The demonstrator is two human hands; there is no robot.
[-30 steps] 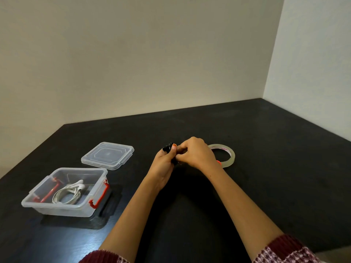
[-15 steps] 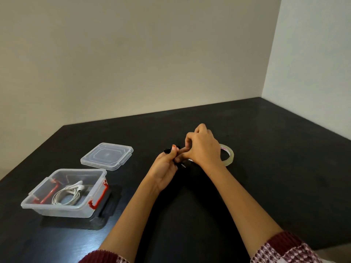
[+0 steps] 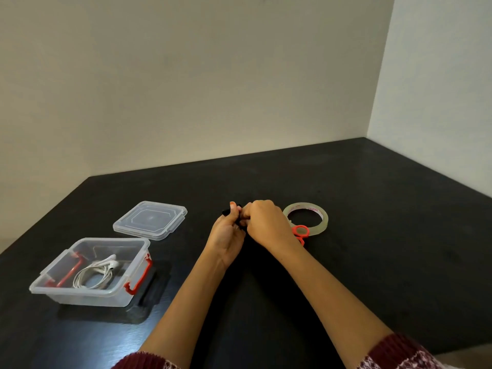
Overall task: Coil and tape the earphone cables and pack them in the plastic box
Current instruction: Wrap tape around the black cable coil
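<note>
Black earphone cable (image 3: 226, 211) is up off the table, bunched small and dark between both hands at mid-table, and only a stub of it peeks out past the left thumb. The left hand (image 3: 226, 235) has it gripped, palm turned inward, thumb with an orange-painted nail pressed over the top. Right hand (image 3: 267, 225) comes in from the other side, knuckles up, fingers curled tight and pinching at the same bundle where the two hands meet. Whether any tape sits under those fingertips, I can't tell, as the bundle is mostly hidden.

Just beyond the right hand lies the tape roll (image 3: 322, 221), clear, flat on the black table (image 3: 386, 249). The orange scissors (image 3: 300, 231) are partly tucked behind the right wrist, one handle loop overlapping the near edge of the roll.

Over on the left, well apart from the hands, the plastic box (image 3: 87, 298) sits open with its red latches hanging. White earphones (image 3: 97, 271) are coiled inside it. The clear lid (image 3: 150, 219) lies flat on the table just behind the box. Patterned maroon sleeves (image 3: 394, 352) show at the bottom edge
</note>
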